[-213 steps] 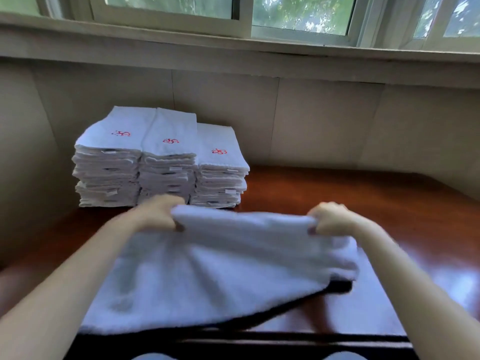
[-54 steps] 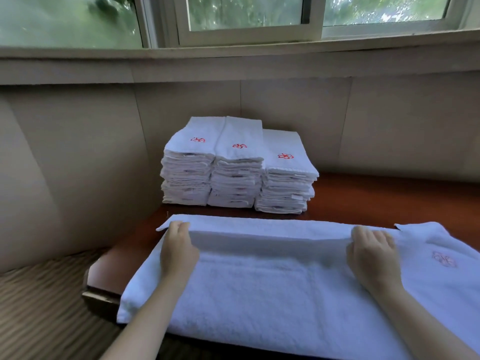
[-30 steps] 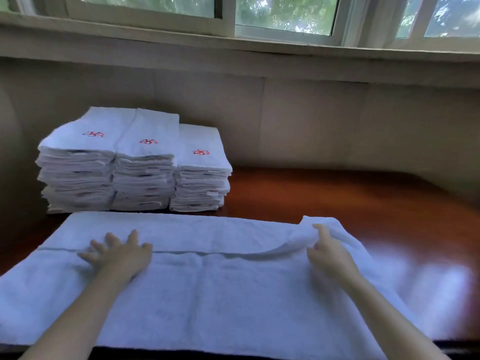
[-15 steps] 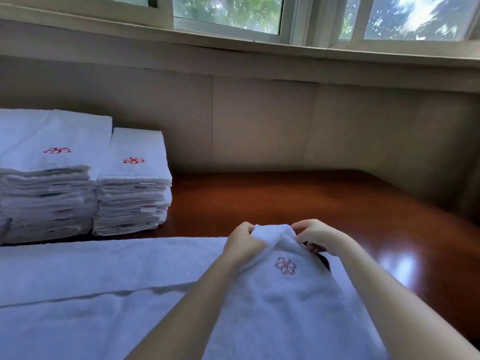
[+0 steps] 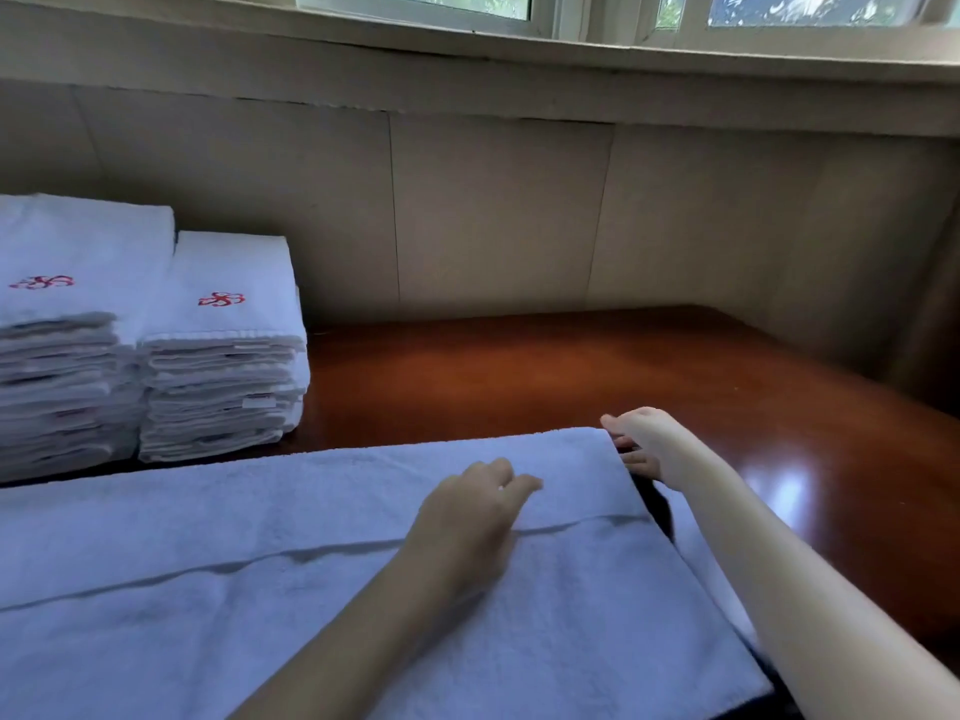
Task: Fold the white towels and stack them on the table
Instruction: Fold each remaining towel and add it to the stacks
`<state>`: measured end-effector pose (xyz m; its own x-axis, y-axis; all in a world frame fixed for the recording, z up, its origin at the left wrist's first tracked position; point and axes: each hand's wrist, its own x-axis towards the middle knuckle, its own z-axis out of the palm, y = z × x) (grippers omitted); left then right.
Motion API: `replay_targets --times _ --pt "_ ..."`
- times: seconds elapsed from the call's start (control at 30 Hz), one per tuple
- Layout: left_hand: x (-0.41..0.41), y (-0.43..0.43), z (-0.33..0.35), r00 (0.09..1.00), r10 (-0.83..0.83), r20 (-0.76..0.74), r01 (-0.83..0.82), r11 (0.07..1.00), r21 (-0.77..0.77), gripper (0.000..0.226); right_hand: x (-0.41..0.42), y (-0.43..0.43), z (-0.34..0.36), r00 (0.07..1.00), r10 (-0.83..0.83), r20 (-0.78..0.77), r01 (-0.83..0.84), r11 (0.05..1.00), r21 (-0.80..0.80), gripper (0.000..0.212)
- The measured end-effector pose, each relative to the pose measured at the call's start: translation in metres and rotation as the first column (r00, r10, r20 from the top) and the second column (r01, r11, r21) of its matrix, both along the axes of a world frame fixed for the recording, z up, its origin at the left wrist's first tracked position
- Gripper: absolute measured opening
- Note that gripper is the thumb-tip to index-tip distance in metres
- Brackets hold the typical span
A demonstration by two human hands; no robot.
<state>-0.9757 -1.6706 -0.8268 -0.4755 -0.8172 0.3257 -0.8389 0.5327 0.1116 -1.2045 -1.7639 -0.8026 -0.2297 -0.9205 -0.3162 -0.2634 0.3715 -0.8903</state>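
We look down on a white towel [image 5: 218, 605] spread flat along the near edge of a glossy brown wood counter [image 5: 545, 376]. It is folded lengthwise, and a shadowed seam where one layer overlaps the other runs across it from left to right. Its left end and near edge run out of frame.

Our left hand [image 5: 467, 517] lies palm down on the towel near its right end, fingers loosely together and slightly curled, pressing the cloth and gripping nothing. Our right hand [image 5: 649, 446] is at the towel's far right corner, fingers partly curled at the edge. The fingertips are hidden behind the fold, so we cannot tell whether they pinch the cloth or only touch it. A darker strip shows under the towel's right edge, too shadowed to make out.

At the far left, against the beige panelled wall [image 5: 493, 215], stand stacks of folded white towels. The nearer stack [image 5: 223, 356] is fully visible; its top towel carries a small red embroidered flower-like emblem [image 5: 221, 299], with no readable lettering. A small white tag on the stack's side is too small to read. The stack beside it [image 5: 57, 345], touching the first, is cut off by the left edge and bears the same red emblem.

A window frame [image 5: 571, 18] crosses the top, with blurred greenery behind the glass.
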Motion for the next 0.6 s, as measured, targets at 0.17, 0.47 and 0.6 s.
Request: replay_targets --times 0.17,0.47,0.6 --pt "0.035 0.02 0.003 0.98 0.191 0.061 -0.177 0.967 -0.182 0.03 0.004 0.014 0.009 0.93 0.183 -0.32 -0.162 0.982 0.092 0.022" --pt "0.06 0.045 -0.002 0.997 -0.076 -0.027 0.075 0.997 -0.032 0.014 0.035 0.044 0.008 0.52 0.105 -0.848 -0.143 0.989 0.035 0.024" --pt "0.085 0.048 -0.005 0.998 0.024 -0.065 -0.023 1.0 0.007 0.023 0.089 0.071 0.008 0.21 -0.016 -0.978 -0.333 0.939 -0.086 0.033"
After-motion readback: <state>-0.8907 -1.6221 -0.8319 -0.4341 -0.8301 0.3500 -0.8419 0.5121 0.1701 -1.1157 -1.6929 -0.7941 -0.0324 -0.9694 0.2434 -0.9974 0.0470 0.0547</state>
